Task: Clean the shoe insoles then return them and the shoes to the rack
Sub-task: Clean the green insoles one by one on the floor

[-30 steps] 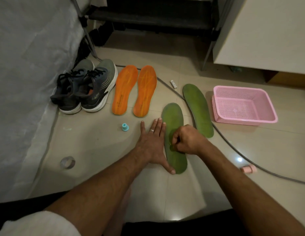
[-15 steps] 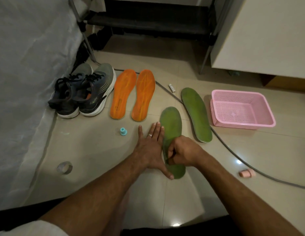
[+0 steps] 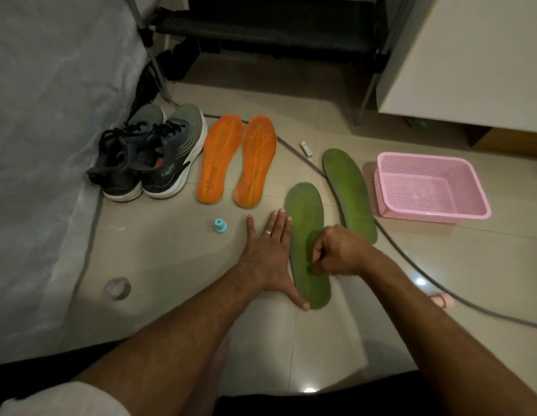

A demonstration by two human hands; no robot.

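A green insole (image 3: pixel 304 211) lies flat on the tiled floor in front of me. My right hand (image 3: pixel 336 250) sits on its middle with fingers and thumb curled tight together against the surface; nothing shows in its grip. My left hand (image 3: pixel 268 253) lies flat on the floor beside it, fingers straight, thumb touching the heel edge. A second green insole (image 3: pixel 348 187) lies to the right. Two orange insoles (image 3: pixel 220 160) (image 3: pixel 256 160) lie side by side further back. A pair of grey sneakers (image 3: pixel 147 157) stands at their left. The dark shoe rack (image 3: pixel 270 25) is at the back.
A pink mesh basket (image 3: pixel 474 187) stands at the right, a grey cable (image 3: pixel 411 259) running past it. A teal cap (image 3: pixel 220 225), a tape roll (image 3: pixel 117 288), a small white tube (image 3: pixel 306 149) and a pink item (image 3: pixel 441 300) lie on the floor. A covered bed (image 3: pixel 51 115) is at the left.
My right hand slid down the green insole toward its heel, then back up to its middle. My left hand stayed flat beside it.
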